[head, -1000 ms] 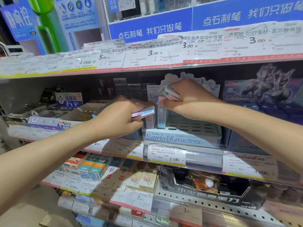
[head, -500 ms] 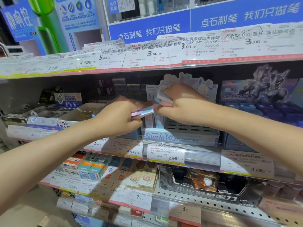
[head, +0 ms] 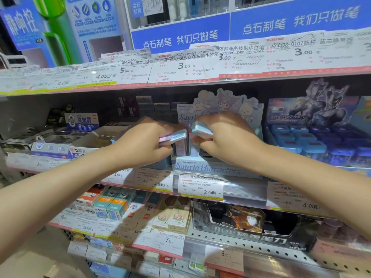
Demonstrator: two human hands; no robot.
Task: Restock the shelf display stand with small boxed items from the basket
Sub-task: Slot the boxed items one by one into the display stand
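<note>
Fingers [head: 170,146] of the left hand [head: 144,143] are curled round a small pink-and-blue boxed item [head: 173,137], held flat just left of the Sanrio display stand [head: 202,165]. The right hand [head: 224,137] is clamped on another small box [head: 201,128], pale blue with a white edge, held right over the stand's left slots. How many boxes are tucked inside that hand can't be told, since most of the grip is hidden.

So the loading step is judged to be in hand: stock is being fed into the stand, and a couple of upright boxes [head: 183,146] can already be seen seated at the stand's front left. The rest of the stand's tray is mostly hidden behind the right hand. No basket is in view, so what's left to put out can't be judged.

Next move, as a guess: the right hand's box would need to be turned upright and dropped into a free slot beside the seated ones, lined up so it isn't jammed against them. After that the left hand's box could be passed across into the stand.
</note>
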